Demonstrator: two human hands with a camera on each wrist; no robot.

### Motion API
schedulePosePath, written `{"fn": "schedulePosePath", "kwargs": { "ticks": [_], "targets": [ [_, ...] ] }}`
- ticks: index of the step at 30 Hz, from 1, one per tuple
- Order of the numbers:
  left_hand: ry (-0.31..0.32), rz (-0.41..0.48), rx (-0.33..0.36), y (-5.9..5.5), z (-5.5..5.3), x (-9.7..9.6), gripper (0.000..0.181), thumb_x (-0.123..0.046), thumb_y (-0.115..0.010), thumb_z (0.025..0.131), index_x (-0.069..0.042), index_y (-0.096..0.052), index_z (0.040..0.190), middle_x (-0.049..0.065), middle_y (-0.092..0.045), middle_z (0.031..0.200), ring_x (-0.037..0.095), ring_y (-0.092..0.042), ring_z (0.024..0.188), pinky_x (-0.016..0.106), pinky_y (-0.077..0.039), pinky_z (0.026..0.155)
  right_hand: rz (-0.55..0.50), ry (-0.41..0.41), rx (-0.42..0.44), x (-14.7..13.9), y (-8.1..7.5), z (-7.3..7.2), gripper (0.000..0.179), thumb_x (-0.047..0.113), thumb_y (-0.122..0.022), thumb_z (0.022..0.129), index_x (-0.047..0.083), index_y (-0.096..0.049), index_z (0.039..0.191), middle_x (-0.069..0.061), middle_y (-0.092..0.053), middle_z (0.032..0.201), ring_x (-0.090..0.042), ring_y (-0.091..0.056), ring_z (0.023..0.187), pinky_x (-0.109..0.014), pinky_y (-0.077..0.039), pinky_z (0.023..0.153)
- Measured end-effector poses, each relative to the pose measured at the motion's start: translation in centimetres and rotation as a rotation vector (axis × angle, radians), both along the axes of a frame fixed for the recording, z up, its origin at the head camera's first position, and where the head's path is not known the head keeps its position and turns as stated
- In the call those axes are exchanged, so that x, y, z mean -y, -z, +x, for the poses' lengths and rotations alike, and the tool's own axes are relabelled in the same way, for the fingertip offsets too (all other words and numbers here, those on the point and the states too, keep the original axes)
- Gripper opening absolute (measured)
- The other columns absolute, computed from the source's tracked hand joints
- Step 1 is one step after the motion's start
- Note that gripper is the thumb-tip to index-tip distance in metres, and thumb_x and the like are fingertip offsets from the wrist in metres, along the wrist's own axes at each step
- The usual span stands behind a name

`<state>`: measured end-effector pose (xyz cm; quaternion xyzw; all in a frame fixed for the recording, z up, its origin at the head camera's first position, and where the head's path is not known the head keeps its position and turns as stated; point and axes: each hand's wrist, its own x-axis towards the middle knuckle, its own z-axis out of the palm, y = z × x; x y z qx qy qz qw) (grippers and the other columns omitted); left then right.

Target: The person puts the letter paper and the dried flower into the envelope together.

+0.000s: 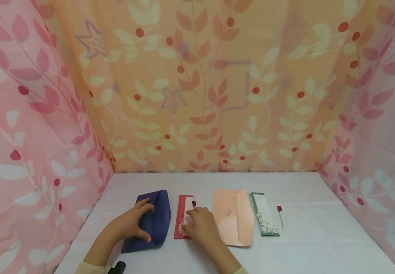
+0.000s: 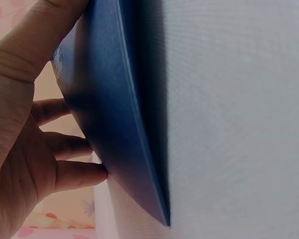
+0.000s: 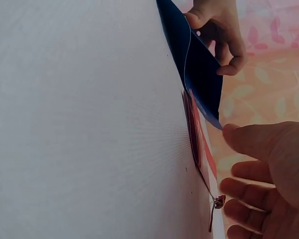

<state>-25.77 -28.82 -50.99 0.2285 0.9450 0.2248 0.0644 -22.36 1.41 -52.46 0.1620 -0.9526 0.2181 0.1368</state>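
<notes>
Envelope [image 1: 162, 219] of navy paper, lower left of centre, sits in our left hand's [image 1: 130, 223] grip; our relaxed right hand [image 1: 202, 227], holding nothing, is at the rectangular red floral card [image 1: 180, 207], lower centre. We'd best squeeze lightly, avoiding creases.

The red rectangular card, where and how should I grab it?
Probably pinch the red rectangular card by its long left edge, coming from the left: that edge is straight and uncovered, while the right hand and a small dark-red flower crowd the right.
</notes>
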Motion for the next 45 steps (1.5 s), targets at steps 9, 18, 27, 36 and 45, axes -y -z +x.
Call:
{"fn": "schedulePosePath", "kwargs": {
  "ticks": [9,18,27,36,45],
  "targets": [
    [0.013,0.008,-0.003,-0.3,0.3,0.0,0.096,-0.063,-0.093,0.056,-0.022,-0.054,0.133,0.024,-0.032,0.161,0.052,-0.047,0.135,0.067,-0.043,0.105,0.029,0.078,0.082,-0.1,0.5,0.2,0.042,0.042,-0.087,0.072,0.009,-0.078,0.096,-0.003,-0.063,0.079,-0.019,-0.053,0.072,-0.035,-0.044,0.064],
    [0.019,0.01,-0.014,0.2,0.1,0.1,0.097,-0.065,-0.091,0.056,-0.022,-0.053,0.133,0.024,-0.031,0.161,0.053,-0.047,0.135,0.067,-0.044,0.104,0.037,0.173,0.111,0.1,0.8,0.2,0.06,0.055,-0.087,0.072,0.003,-0.076,0.099,-0.004,-0.055,0.081,-0.02,-0.047,0.076,-0.036,-0.039,0.066],
    [0.016,0.008,-0.015,0.3,0.0,0.0,0.097,-0.067,-0.09,0.055,-0.024,-0.053,0.133,0.022,-0.031,0.162,0.051,-0.048,0.135,0.067,-0.044,0.104,0.061,0.266,0.127,1.6,1.0,-0.5,0.071,0.063,-0.088,0.067,-0.001,-0.072,0.094,-0.008,-0.052,0.082,-0.024,-0.047,0.081,-0.04,-0.036,0.071],
    [0.011,0.009,-0.017,0.3,0.1,0.1,0.097,-0.066,-0.091,0.055,-0.025,-0.052,0.134,0.022,-0.03,0.162,0.052,-0.048,0.135,0.067,-0.044,0.104,0.053,0.313,0.15,2.9,0.5,-0.3,0.065,0.052,-0.093,0.064,-0.002,-0.069,0.089,-0.01,-0.053,0.082,-0.027,-0.049,0.082,-0.044,-0.039,0.072],
    [0.029,0.011,-0.029,0.0,0.4,0.1,0.096,-0.064,-0.091,0.057,-0.023,-0.052,0.134,0.025,-0.03,0.161,0.053,-0.047,0.135,0.067,-0.044,0.104,-0.046,0.353,0.192,3.2,0.3,-0.6,0.056,0.038,-0.095,0.062,-0.001,-0.068,0.091,-0.011,-0.055,0.083,-0.029,-0.053,0.084,-0.046,-0.041,0.074]
  ]
}}
